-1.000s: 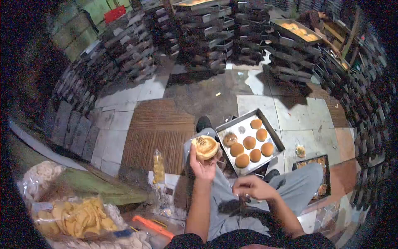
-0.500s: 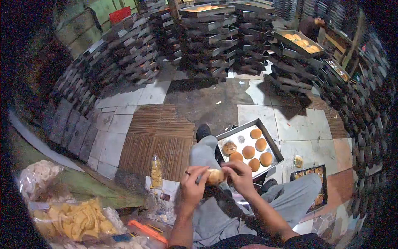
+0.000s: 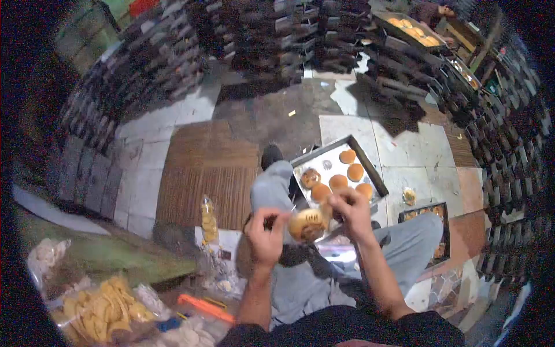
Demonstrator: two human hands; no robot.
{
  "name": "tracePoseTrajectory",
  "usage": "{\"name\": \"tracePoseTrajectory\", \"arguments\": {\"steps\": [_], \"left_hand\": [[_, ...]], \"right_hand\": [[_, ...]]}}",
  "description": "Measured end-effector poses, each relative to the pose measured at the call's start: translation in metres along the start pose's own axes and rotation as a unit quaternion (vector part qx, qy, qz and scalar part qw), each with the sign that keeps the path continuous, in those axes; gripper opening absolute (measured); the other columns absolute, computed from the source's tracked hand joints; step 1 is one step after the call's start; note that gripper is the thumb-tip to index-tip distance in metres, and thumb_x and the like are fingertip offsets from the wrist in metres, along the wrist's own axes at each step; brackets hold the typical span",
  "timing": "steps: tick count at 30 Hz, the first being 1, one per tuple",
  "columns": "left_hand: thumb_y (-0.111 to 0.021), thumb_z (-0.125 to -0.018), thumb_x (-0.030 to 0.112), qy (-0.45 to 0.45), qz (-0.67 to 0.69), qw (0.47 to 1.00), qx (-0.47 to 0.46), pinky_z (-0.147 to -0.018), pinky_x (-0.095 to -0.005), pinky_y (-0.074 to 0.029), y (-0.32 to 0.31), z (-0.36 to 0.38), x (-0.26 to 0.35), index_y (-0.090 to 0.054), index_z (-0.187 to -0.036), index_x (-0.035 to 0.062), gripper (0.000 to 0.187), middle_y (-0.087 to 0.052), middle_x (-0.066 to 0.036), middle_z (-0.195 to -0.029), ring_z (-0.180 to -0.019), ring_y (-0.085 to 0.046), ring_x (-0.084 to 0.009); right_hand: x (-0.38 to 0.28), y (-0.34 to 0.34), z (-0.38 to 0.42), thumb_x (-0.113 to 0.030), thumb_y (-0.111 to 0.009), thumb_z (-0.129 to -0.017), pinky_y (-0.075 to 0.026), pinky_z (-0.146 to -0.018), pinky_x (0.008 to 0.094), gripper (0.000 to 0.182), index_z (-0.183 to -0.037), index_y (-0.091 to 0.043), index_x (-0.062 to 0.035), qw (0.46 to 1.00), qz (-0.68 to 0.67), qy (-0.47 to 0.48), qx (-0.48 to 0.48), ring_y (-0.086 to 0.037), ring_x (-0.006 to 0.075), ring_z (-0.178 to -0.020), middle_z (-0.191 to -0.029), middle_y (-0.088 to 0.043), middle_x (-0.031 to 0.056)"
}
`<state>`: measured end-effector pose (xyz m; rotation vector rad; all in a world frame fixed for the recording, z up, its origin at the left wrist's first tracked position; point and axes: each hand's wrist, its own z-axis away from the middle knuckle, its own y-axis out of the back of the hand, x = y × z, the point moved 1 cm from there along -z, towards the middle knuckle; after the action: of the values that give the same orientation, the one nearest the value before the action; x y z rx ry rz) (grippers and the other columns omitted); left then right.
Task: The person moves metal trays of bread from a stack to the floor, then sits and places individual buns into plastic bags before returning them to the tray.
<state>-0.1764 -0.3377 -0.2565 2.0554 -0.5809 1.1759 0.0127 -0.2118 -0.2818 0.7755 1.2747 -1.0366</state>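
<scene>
A round bun in clear plastic (image 3: 307, 225), with dark print on it, hangs between my hands in the head view. My right hand (image 3: 352, 212) is pinched on the wrapping at its right side. My left hand (image 3: 266, 236) is at the bun's left, thumb and forefinger curled near it; blur hides whether they touch it. Beyond my hands, a metal tray (image 3: 374, 176) with a white lining holds several brown buns (image 3: 355, 172).
Stacked dark trays (image 3: 277, 46) line the back and sides. A second tray (image 3: 447, 231) lies by my right knee. Bags of yellow pieces (image 3: 107, 309) and an orange tool (image 3: 205, 308) are at lower left. A bun tray (image 3: 410, 29) tops a stack, near another person (image 3: 428, 13).
The bun now hangs lower from my right hand and shows its printed wrapping. My hands are farther apart, and the whole view has shifted.
</scene>
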Motion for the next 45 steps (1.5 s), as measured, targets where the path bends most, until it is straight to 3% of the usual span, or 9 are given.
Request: {"name": "tracePoseTrajectory", "arguments": {"steps": [9, 15, 19, 21, 29, 32, 36, 38, 45], "left_hand": [[-0.073, -0.092, 0.016, 0.025, -0.166, 0.986, 0.024, -0.062, -0.0408, -0.048, 0.024, 0.01, -0.003, -0.059, -0.086, 0.0012, 0.021, -0.063, -0.012, -0.074, -0.067, -0.062, -0.0264], [-0.074, -0.092, 0.013, 0.436, -0.005, 0.9, 0.005, -0.044, -0.0289, -0.047, 0.011, 0.065, -0.018, -0.061, -0.102, -0.0011, 0.022, -0.064, -0.007, -0.089, -0.069, -0.063, -0.0127], [-0.071, -0.089, 0.007, 0.342, 0.031, 0.938, -0.049, -0.057, -0.0346, -0.056, -0.044, 0.049, -0.026, -0.061, -0.127, 0.0039, 0.039, -0.056, -0.014, -0.121, -0.09, -0.066, -0.0205], [-0.07, -0.084, 0.003, 0.036, -0.196, 0.952, -0.233, -0.085, -0.0467, -0.053, -0.075, 0.04, -0.045, -0.063, -0.126, 0.007, 0.043, -0.057, -0.017, -0.119, -0.11, -0.06, -0.0322], [-0.063, -0.087, 0.014, 0.081, -0.269, 0.847, -0.452, -0.086, -0.0484, -0.045, -0.13, 0.114, -0.065, -0.064, -0.107, -0.0009, 0.025, -0.065, -0.018, -0.103, -0.095, -0.061, -0.0364], [-0.062, -0.083, 0.01, -0.02, -0.301, 0.78, -0.549, -0.087, -0.0434, -0.045, -0.121, 0.117, -0.068, -0.067, -0.104, 0.0003, 0.023, -0.066, -0.016, -0.099, -0.096, -0.061, -0.0344], [-0.062, -0.077, 0.01, -0.002, -0.256, 0.849, -0.463, -0.086, -0.0478, -0.045, -0.122, 0.102, -0.066, -0.067, -0.097, -0.0001, 0.023, -0.065, -0.017, -0.095, -0.096, -0.059, -0.0354], [-0.061, -0.078, 0.008, 0.0, -0.242, 0.856, -0.457, -0.086, -0.0448, -0.044, -0.118, 0.102, -0.065, -0.065, -0.096, -0.0004, 0.02, -0.065, -0.016, -0.091, -0.097, -0.06, -0.034], [-0.061, -0.084, 0.004, 0.095, -0.189, 0.861, -0.462, -0.074, -0.0528, -0.049, -0.115, 0.098, -0.049, -0.051, -0.107, -0.0028, 0.026, -0.069, -0.023, -0.08, -0.075, -0.067, -0.0438]], "right_hand": [[0.091, -0.039, -0.022, -0.021, -0.067, -0.097, -0.037, -0.045, 0.0254, 0.018, -0.089, -0.063, -0.0044, 0.94, -0.245, -0.153, -0.181, -0.049, 0.0108, -0.048, -0.068, -0.057, 0.0013], [0.163, -0.06, 0.013, -0.036, -0.061, -0.1, -0.047, -0.046, 0.0318, 0.033, -0.096, -0.063, -0.0037, 0.927, -0.205, -0.265, -0.17, -0.061, 0.0176, -0.056, -0.08, -0.066, 0.0072], [0.122, -0.031, -0.004, -0.041, -0.059, -0.101, -0.054, -0.064, 0.0345, 0.04, -0.126, -0.061, -0.0088, 0.862, -0.399, -0.31, -0.028, -0.065, 0.0141, -0.094, -0.109, -0.067, 0.003], [0.108, -0.007, -0.016, -0.037, -0.06, -0.101, -0.055, -0.066, 0.0327, 0.037, -0.126, -0.06, -0.0112, 0.836, -0.45, -0.315, 0.013, -0.064, 0.014, -0.091, -0.106, -0.067, 0.0032], [0.231, 0.064, -0.122, -0.031, -0.066, -0.097, -0.057, -0.087, 0.0433, 0.043, -0.131, -0.056, -0.0077, 0.906, -0.247, -0.296, 0.175, -0.067, 0.0245, -0.103, -0.123, -0.064, 0.0098], [0.27, 0.08, -0.186, -0.048, -0.06, -0.098, -0.057, -0.066, 0.0356, 0.048, -0.128, -0.057, -0.0117, 0.91, -0.277, -0.267, 0.152, -0.066, 0.0232, -0.085, -0.105, -0.065, 0.0064], [0.288, 0.102, -0.204, -0.045, -0.06, -0.098, -0.055, -0.069, 0.0434, 0.049, -0.126, -0.057, -0.0052, 0.928, 0.038, -0.33, 0.17, -0.067, 0.027, -0.087, -0.109, -0.069, 0.0115], [0.285, 0.106, -0.17, -0.025, -0.057, -0.098, -0.051, -0.057, 0.0342, 0.031, -0.108, -0.063, 0.0033, 0.922, 0.367, -0.026, -0.123, -0.062, 0.0157, -0.06, -0.073, -0.064, 0.007], [0.107, 0.072, 0.056, -0.019, -0.071, -0.084, -0.054, -0.083, 0.0468, 0.035, -0.112, -0.063, 0.0002, 0.868, 0.349, -0.105, -0.337, -0.069, 0.0408, -0.092, -0.099, -0.07, 0.0253]]}}
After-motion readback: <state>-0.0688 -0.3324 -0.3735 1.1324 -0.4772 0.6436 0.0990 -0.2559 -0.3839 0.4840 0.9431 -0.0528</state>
